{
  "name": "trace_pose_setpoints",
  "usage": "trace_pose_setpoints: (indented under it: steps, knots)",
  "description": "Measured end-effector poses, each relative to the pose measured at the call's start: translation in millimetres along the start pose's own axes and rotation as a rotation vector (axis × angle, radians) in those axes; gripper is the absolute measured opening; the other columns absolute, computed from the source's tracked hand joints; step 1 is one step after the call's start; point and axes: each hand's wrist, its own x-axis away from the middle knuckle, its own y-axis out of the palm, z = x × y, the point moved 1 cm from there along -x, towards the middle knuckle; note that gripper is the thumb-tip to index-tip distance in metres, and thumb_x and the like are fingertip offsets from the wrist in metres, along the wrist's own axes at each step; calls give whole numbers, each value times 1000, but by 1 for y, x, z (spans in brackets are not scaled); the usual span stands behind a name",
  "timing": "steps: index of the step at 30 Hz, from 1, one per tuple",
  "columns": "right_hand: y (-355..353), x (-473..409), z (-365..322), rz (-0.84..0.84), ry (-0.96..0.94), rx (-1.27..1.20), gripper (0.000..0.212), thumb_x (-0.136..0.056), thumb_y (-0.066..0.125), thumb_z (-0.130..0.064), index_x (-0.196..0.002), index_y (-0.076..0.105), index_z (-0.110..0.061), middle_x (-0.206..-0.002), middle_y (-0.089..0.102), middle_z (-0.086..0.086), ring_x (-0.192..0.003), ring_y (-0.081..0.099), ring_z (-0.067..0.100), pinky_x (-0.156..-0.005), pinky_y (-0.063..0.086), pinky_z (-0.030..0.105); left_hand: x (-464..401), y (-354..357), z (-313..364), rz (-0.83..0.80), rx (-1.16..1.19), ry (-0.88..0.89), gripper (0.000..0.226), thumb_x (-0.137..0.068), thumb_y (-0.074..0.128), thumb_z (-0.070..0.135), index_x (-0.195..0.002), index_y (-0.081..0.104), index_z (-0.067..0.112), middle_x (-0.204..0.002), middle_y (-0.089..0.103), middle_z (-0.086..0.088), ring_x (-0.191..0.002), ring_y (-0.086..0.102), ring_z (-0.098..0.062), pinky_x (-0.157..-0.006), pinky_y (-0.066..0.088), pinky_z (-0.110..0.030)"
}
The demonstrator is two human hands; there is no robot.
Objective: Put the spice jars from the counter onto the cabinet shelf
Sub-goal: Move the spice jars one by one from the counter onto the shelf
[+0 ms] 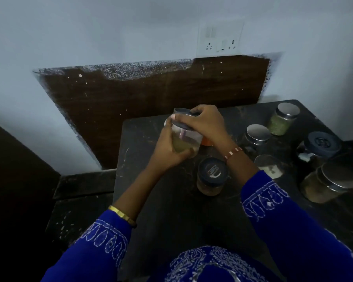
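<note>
On the dark counter [171,210], left hand [167,147] grips a spice jar [184,139]; right hand [206,123] clasps its lid; no label readable

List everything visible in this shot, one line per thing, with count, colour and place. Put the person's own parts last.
held jar: 1, clear with pale green contents and dark lid, lifted above the counter in both hands
dark-lidded jars: 2, clear with navy lids, one at counter centre, one at right
steel-lidded jars: at least 4, clear with silver lids, right side of counter
orange item: 1, mostly hidden behind the held jar, kind unclear
counter: 1, black, centre
wooden panel: 1, dark brown, on the wall behind
socket plate: 1, white, wall above panel
left hand: 1, gold bangle, grips jar body
right hand: 1, beaded bracelet, grips jar lid
sleeves: 2, blue with white embroidery
</note>
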Motion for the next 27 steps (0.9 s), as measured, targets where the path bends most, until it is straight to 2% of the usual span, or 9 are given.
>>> trace_pose_setpoints:
  steps: [4,7,9,11,14,18,21,24,27]
  knots:
    - [-25,0,-10,-95,-21,-232,51,-76,69,-48,-109,63,-10,-102,66,6,-80,64,13,-64,54,27,-18,1,8,222,65,20,87,-69,79,19,-139,27,17,-121,45,19,-102,49,11,-80,44,-2]
    - [-45,-2,-10,-157,-72,-444,41,-86,64,-29,-121,57,-8,-90,63,6,-59,59,6,-51,50,20,-28,-5,12,204,398,-104,72,-69,76,21,-131,42,10,-118,59,-3,-105,61,-14,-87,55,-31]
    - [-51,-4,-2,-177,-71,-509,40,-88,62,-21,-125,53,-10,-87,64,4,-68,62,10,-62,52,26,-33,-8,15,150,637,-144,73,-66,72,32,-128,47,5,-120,62,-16,-105,63,-28,-87,54,-40]
    - [-52,-1,6,-250,-51,-534,40,-89,59,-19,-127,52,-11,-95,66,4,-82,64,14,-70,52,28,-39,-12,21,82,811,-170,62,-71,64,35,-122,53,2,-110,66,-15,-97,65,-26,-81,55,-36]
    - [-48,5,9,-351,-39,-658,32,-91,53,-15,-124,52,-12,-99,66,0,-81,66,7,-60,52,19,-48,-15,26,17,861,-176,49,-78,54,38,-115,59,5,-102,70,-11,-93,67,-24,-82,53,-36]
    - [-48,4,5,-329,-72,-739,47,-87,57,-5,-131,43,-11,-94,65,-1,-78,68,4,-61,54,16,-52,-19,31,116,736,-163,62,-84,46,41,-129,46,-1,-125,57,-25,-114,57,-39,-97,45,-50]
    - [-46,1,-3,-259,-93,-750,52,-86,59,-7,-135,41,-7,-101,65,2,-93,65,12,-78,56,22,-56,-19,40,222,637,-139,52,-90,45,42,-120,56,0,-118,62,-25,-108,60,-38,-94,48,-48]
    - [-48,-6,-25,-208,-146,-727,55,-86,61,-12,-136,40,-9,-107,65,4,-101,64,18,-86,55,30,-64,-32,58,353,500,-48,31,-97,39,32,-96,64,14,-98,68,-12,-86,67,-19,-79,54,-30]
    - [-57,-20,-56,-141,-243,-734,54,-85,64,-13,-134,41,-14,-116,62,7,-102,63,15,-84,56,25,-81,-58,82,456,359,89,29,-98,38,27,-108,59,9,-97,65,-3,-85,64,-9,-72,53,-16]
